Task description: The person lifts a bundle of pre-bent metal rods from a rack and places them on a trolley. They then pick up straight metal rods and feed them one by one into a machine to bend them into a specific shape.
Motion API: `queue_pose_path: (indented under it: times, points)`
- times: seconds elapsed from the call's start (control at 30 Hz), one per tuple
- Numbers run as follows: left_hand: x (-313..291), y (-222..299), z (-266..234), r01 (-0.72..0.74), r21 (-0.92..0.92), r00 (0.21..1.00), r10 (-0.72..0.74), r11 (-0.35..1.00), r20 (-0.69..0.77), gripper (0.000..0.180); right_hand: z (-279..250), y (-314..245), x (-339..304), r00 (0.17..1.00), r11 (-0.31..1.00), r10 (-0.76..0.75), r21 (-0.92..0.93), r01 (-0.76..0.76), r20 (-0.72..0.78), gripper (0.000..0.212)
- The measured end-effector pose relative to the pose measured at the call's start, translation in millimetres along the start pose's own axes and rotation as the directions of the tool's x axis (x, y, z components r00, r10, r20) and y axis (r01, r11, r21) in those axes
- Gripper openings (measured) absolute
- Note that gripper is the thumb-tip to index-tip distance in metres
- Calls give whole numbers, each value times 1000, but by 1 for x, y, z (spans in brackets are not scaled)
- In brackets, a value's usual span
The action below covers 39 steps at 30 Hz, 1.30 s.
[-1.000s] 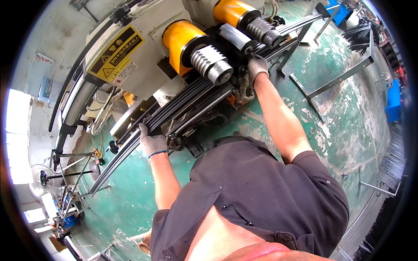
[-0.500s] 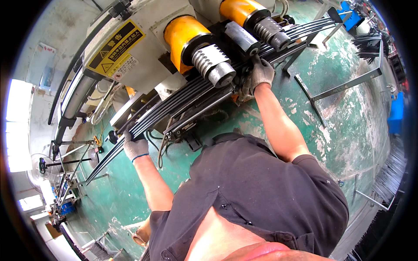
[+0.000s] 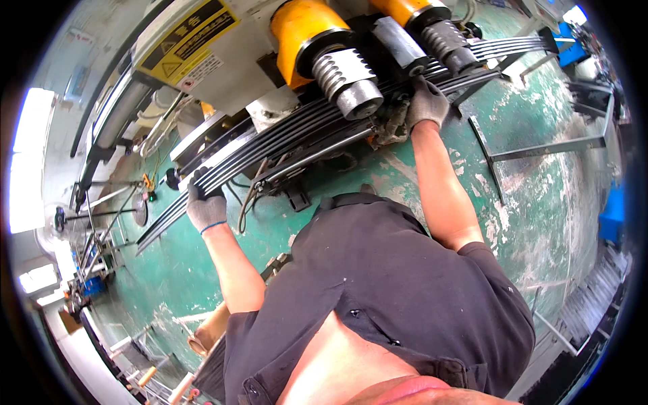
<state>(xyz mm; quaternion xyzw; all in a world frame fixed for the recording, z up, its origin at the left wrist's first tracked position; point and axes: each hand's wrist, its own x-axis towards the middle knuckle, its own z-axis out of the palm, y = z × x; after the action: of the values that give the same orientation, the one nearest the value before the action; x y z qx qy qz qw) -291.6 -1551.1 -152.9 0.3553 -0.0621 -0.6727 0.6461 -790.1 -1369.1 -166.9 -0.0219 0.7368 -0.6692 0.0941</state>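
Both hands gloved, grey knit gloves. Left hand (image 3: 204, 206) closed around the bundle of long black metal strips (image 3: 283, 138) near its lower-left end, fingers wrapped over the top edge, blue cuff band at the wrist. Right hand (image 3: 426, 104) closed on the same bundle further up right, just beside the grooved steel roller (image 3: 347, 81), palm pressing on the strips. Strips run diagonally from lower left to upper right, slightly bowed, passing under the roller and the yellow cylinder (image 3: 304, 30) of the machine, far end reaching toward a second ribbed roller (image 3: 449, 44). White machine body with a yellow-black warning label (image 3: 192, 30) behind the strips. Green worn floor (image 3: 540, 202) below, thin metal frame legs (image 3: 540, 145) on the right. Person wears a dark short-sleeve shirt (image 3: 391, 290)
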Motion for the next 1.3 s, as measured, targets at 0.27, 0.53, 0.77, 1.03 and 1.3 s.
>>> queue_pose_path:
  times: [0.27,0.53,0.77,1.03,1.3]
  points:
    - [-2,-33,-4,34,13,993,-36,999,111,40,-17,4,-17,997,988,19,150,-30,71,37]
    - [-44,-62,20,165,97,982,-173,982,79,40,-24,27,-12,971,988,-127,117,105,204,36]
    - [-54,-41,19,109,163,991,-119,981,54,47,-55,48,-20,960,968,141,170,-185,241,37]
    - [52,154,-111,-181,-22,976,177,983,-130,54,-140,154,-37,904,900,400,-251,-357,151,26]
    - [112,300,-201,-358,136,899,380,924,-216,69,-271,257,-56,916,648,399,-693,-315,-43,23]
